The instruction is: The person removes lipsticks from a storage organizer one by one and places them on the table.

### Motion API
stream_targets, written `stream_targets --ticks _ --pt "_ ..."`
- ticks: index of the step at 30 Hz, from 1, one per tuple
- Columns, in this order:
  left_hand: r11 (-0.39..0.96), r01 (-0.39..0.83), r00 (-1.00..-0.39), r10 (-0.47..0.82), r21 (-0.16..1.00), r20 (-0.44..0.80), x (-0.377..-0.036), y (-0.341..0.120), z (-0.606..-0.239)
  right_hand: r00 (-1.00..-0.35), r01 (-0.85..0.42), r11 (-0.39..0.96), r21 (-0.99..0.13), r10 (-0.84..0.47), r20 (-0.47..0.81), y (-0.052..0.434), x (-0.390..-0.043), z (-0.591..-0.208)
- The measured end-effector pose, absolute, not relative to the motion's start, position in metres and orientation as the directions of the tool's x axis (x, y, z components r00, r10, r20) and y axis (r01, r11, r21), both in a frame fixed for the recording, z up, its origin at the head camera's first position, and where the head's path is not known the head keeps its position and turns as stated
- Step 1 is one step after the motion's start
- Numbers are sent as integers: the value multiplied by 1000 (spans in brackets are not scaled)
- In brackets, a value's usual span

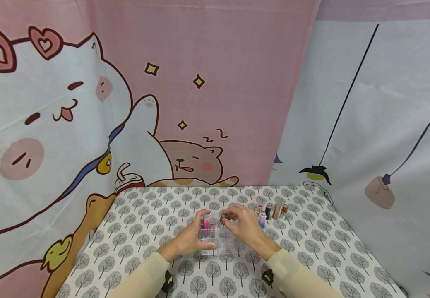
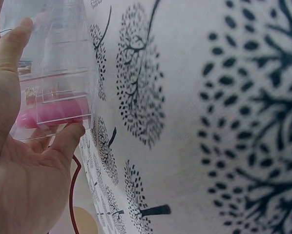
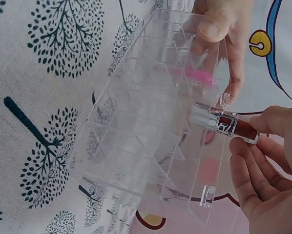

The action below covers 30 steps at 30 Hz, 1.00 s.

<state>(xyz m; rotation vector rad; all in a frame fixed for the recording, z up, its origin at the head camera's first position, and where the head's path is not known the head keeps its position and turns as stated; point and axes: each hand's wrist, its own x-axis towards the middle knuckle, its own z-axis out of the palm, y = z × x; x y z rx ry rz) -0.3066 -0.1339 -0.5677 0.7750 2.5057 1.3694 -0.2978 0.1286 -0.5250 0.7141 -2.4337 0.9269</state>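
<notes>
A clear plastic lipstick organizer [image 1: 220, 249] with several compartments stands on the patterned cloth. My left hand [image 1: 189, 239] grips its left side, the thumb along the near edge. In the left wrist view, that hand's fingers sit close by a bright pink lipstick [image 2: 58, 113] inside the organizer. A smaller lipstick [image 1: 212, 227] is in the compartment beside the pink one. My right hand [image 1: 245, 225] pinches a dark red lipstick [image 3: 241, 129] by one end, between thumb and fingers. Its silver end points into the organizer at the far edge, overlapping the compartments in the right wrist view.
To the right of the organizer stand several more lipsticks: a pink-and-blue one [image 1: 262, 220], a black one [image 1: 268, 210], a tan one [image 1: 276, 210] and a reddish-brown one [image 1: 284, 210]. A printed cartoon curtain [image 1: 215, 103] hangs behind the table [image 1: 133, 231].
</notes>
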Motion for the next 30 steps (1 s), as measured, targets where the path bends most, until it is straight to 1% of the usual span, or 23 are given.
stream_targets --ticks 12,19,25,30 --pt "424 367 -841 531 828 101 -308 -133 -570 -775 -592 644 -485 -288 563 133 -293 -519" --pt "409 357 -842 530 840 100 -308 -133 -570 -754 -611 633 -476 -282 593 138 -292 -519" --pt "394 359 -838 535 846 107 -309 -133 -572 -779 -581 641 -501 -261 570 143 -291 -520" --pt "391 353 -840 532 850 104 -309 -132 -572 -771 -587 644 -490 -261 581 149 -290 -520"
